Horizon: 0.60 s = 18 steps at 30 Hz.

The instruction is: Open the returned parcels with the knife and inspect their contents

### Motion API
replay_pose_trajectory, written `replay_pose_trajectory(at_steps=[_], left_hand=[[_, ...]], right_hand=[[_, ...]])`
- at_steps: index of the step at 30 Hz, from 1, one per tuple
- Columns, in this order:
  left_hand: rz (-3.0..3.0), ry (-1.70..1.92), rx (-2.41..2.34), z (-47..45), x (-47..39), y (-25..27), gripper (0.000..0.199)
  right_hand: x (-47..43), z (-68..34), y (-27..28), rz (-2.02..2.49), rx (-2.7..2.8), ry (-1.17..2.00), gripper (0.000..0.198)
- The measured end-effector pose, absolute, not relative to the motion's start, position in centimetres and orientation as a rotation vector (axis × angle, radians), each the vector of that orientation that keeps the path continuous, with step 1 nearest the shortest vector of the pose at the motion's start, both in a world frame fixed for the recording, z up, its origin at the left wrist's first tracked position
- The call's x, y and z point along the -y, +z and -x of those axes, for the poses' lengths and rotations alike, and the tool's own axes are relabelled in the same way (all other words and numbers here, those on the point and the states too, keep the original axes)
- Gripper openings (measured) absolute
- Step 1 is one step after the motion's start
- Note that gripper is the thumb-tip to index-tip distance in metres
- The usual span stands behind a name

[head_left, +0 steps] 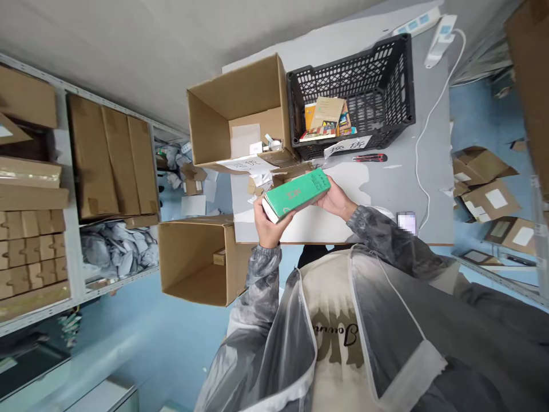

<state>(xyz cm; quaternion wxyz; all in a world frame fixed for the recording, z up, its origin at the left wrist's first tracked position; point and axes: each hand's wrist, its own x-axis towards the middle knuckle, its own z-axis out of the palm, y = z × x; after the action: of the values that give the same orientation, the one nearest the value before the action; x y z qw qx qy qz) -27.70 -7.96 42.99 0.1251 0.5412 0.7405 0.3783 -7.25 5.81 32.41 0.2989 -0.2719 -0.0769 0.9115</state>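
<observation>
Plain grey wall [141, 34] rises behind your pale grey worktop [397, 186], with blue floor [146, 337] around it. You hold a long, green, rectangular cardboard box [295, 194] above the near part of the worktop, tilted so that its right end sits higher in view. The fingers of your left hand [269, 228] clasp its white-edged left end, thumb along the lower edge; those of your right hand [335, 199] curl round the right end. Most of your right fingers are hidden behind the box, and its print is too small to read.

Just beyond stands an open brown cardboard carton [240, 86] bearing a handwritten white sheet [251, 165]; its front wall partly hides what lies inside. Beside it, a black plastic lattice crate [410, 97] holds a loose pile of thin colourful booklets [328, 111]. A slim red-and-black utility knife [369, 158] lies before the crate. Near your right sleeve, a small flat rectangle [406, 223] is blurred into blocks. Farther left, white metal shelving [72, 171] with brown cartons is cut off by the view's edge.
</observation>
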Motion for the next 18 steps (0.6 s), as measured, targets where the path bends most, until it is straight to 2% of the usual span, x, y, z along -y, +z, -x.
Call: replay_pose_trajectory(at_steps=[4, 6, 9, 13, 15, 16, 18], left_hand=[[-1.757, 1.147, -2.156, 33.4, 3.8, 46.5, 0.103], [-1.829, 1.129, -2.174, 36.4, 1.4, 48.4, 0.104], [-1.924, 1.097, -2.176, 40.3, -2.2, 50.7, 0.097], [-2.023, 1.046, -2.085, 44.9, -7.2, 52.5, 0.084], [-2.045, 0.890, -2.101, 47.0, -10.0, 52.8, 0.080], [-2.063, 0.757, -2.122, 48.0, -11.4, 52.7, 0.077], [-2.169, 0.507, -2.099, 50.0, -14.2, 52.1, 0.068]], right_hand=[[-9.7, 13.3, 34.4, 0.652, 0.281, 2.298, 0.042], [-12.2, 16.6, 35.4, 0.641, 0.379, 2.255, 0.047], [-15.8, 21.2, 36.6, 0.659, 0.626, 2.143, 0.070], [-18.5, 26.5, 38.3, 0.714, 1.135, 1.668, 0.115], [-19.1, 29.1, 39.1, 0.600, 1.375, 1.514, 0.129], [-19.6, 30.6, 39.3, 0.532, 1.460, 1.497, 0.126], [-20.9, 33.8, 38.7, 0.538, 1.544, 1.559, 0.099]])
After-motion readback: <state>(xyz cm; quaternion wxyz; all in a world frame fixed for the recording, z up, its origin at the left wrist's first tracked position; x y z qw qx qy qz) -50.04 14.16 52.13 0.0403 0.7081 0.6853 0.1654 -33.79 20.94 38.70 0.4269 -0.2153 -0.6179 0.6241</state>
